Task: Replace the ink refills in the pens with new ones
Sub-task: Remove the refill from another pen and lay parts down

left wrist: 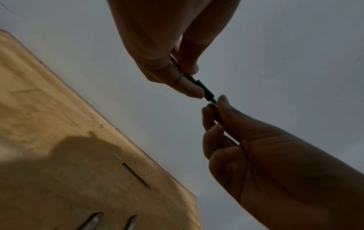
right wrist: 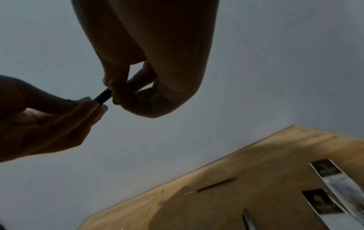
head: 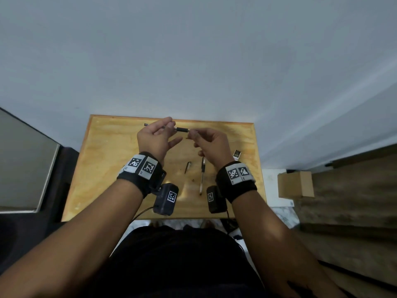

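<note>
Above the wooden table (head: pixel 107 168) my left hand (head: pixel 170 125) pinches a pen barrel with a black grip (head: pixel 181 129), held level. My right hand (head: pixel 193 134) pinches a thin piece that sticks out of the grip's end; it looks like a refill, mostly hidden by the fingers. The left wrist view shows the black grip (left wrist: pixel 204 90) between my left hand (left wrist: pixel 189 77) and right hand (left wrist: pixel 214 105). From the right wrist, the grip (right wrist: pixel 102 96) runs between the right fingers (right wrist: pixel 116 93) and left fingers (right wrist: pixel 88 105). A whole pen (head: pixel 202 175) lies near my right wrist.
A small metal pen part (head: pixel 188 167) lies beside the whole pen. One thin refill (left wrist: pixel 135 174) rests on the table under my hands. A dark bit (head: pixel 146 124) sits at the far edge, a small card (head: pixel 237 153) at the right. A cardboard box (head: pixel 295 183) stands right of the table.
</note>
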